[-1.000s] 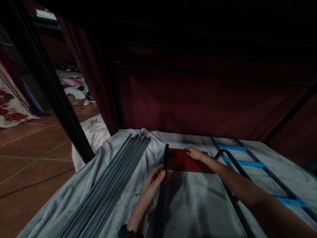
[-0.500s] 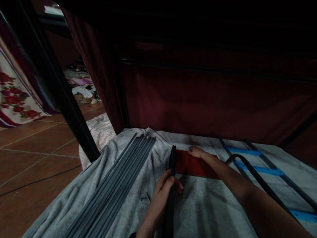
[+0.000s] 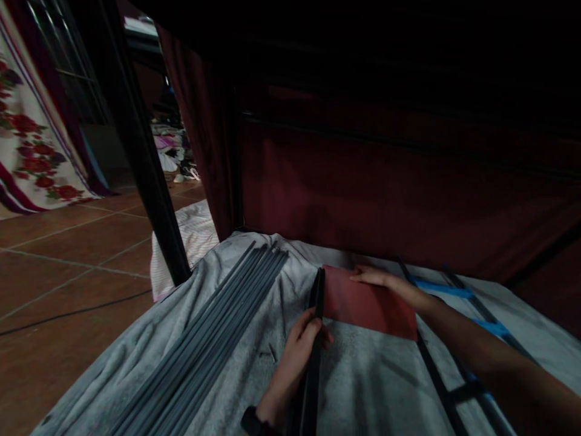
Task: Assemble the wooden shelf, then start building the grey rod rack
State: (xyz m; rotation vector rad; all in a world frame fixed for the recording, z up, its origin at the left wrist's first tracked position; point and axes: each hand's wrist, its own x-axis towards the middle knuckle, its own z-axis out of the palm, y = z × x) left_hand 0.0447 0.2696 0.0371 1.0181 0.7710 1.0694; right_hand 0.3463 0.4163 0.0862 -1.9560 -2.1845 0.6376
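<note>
My left hand (image 3: 299, 340) is wrapped round a long black metal rail (image 3: 312, 381) that runs away from me across the grey blanket. A thin red rectangular panel (image 3: 381, 312) stretches out to the right of the rail, its left end against or very near the rail's far part. Holding the panel's far edge is my right hand (image 3: 371, 276), fingers on top and bent over it. Whether the panel sits in a groove of the rail I cannot tell. A small metal piece (image 3: 272, 353), perhaps an Allen key, lies left of my left wrist.
A bundle of grey rods (image 3: 213, 327) lies to the left on the blanket (image 3: 136, 369). At right are black frame bars with blue strips (image 3: 447, 289), partly behind my right forearm. A dark post (image 3: 157, 200) stands at left, and dark red cloth (image 3: 363, 188) hangs behind.
The red panel looks lighter and tilted, its right end swung nearer to me, with my right hand still on its far edge. My view has turned slightly left. The curved black tube is out of sight.
</note>
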